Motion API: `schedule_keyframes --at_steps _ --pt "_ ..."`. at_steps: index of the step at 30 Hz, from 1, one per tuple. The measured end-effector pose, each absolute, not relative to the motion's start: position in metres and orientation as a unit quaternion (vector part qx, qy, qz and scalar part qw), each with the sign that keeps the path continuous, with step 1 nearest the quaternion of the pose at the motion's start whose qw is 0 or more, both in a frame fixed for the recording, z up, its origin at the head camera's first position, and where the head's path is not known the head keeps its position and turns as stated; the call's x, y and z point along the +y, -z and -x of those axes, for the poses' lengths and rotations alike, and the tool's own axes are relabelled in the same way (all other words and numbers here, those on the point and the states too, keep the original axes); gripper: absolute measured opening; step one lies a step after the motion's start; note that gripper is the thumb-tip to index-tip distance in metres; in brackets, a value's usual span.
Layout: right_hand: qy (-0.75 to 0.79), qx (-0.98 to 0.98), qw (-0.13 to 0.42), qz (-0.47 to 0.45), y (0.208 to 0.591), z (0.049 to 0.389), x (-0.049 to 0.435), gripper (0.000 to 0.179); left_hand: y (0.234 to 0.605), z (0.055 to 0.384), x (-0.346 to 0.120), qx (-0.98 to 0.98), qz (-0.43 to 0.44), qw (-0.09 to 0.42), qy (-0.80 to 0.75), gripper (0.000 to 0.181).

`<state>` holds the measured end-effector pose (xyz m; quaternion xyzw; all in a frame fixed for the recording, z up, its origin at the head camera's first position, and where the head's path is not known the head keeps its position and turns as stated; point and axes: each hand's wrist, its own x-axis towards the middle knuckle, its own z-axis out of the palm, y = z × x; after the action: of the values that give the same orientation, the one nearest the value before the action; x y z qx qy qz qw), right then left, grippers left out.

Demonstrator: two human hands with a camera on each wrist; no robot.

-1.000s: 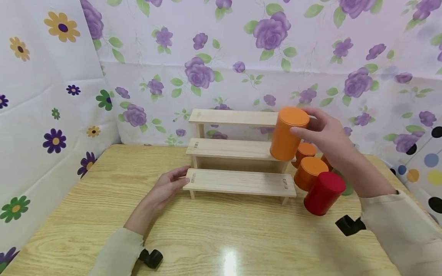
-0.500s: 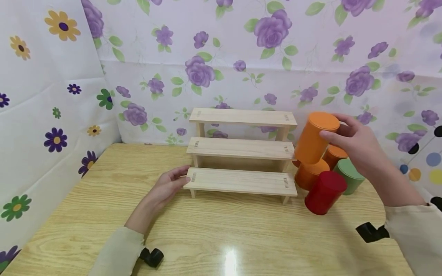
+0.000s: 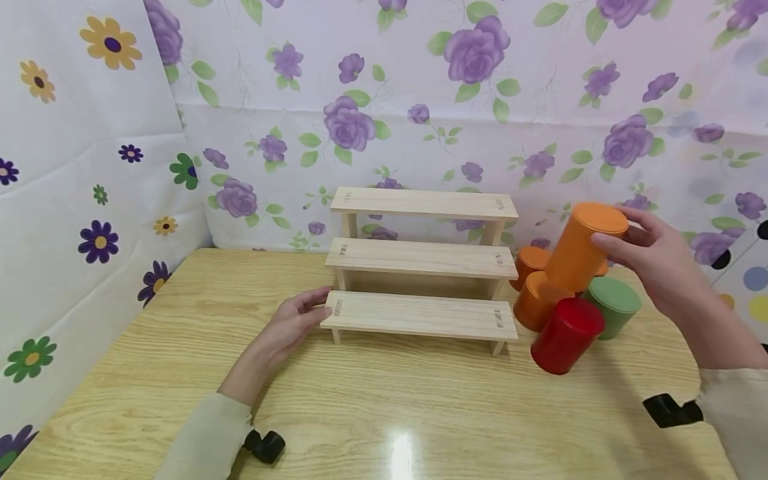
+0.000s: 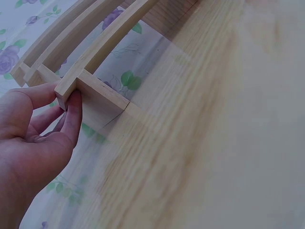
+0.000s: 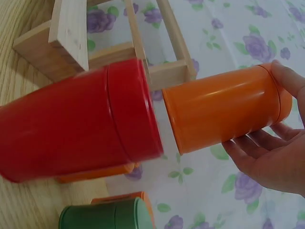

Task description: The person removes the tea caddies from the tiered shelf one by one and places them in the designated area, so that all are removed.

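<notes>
A three-step wooden shelf (image 3: 420, 315) stands on the table. My left hand (image 3: 292, 327) pinches the left end of its lowest board, thumb above and fingers below, as the left wrist view shows (image 4: 43, 124). To the right of the shelf, my right hand (image 3: 663, 257) grips an orange canister (image 3: 579, 247) near its lid and holds it in the air. Below it stand a red canister (image 3: 567, 337), a green canister (image 3: 613, 303) and several orange canisters (image 3: 538, 303), partly hidden by the held one. The right wrist view shows the held orange canister (image 5: 224, 109) apart from the red one.
The wood-grain table (image 3: 384, 407) stretches in front of the shelf. Behind it hangs a white cloth (image 3: 252, 133) with purple flowers. Another flowered cloth (image 3: 66, 267) borders the left side. Small black devices sit at both wrists.
My right hand has carried the orange canister to the right, from before the shelf's right end to above the other canisters. The left hand has stayed on the lowest board.
</notes>
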<state>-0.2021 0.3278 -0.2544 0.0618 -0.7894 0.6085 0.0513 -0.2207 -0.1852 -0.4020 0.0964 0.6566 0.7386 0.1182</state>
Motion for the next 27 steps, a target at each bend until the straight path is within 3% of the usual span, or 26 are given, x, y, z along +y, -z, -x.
schedule_keyframes --at_steps 14,27 --pt "-0.656 -0.749 0.086 -0.034 0.273 0.197 0.356 0.068 0.402 0.221 -0.186 0.66 -0.098 0.12 -0.735 0.055" --pt "-0.667 -0.732 0.119 -0.072 0.289 0.184 0.38 0.049 0.401 0.22 -0.186 0.665 -0.098 0.12 -0.731 0.056"
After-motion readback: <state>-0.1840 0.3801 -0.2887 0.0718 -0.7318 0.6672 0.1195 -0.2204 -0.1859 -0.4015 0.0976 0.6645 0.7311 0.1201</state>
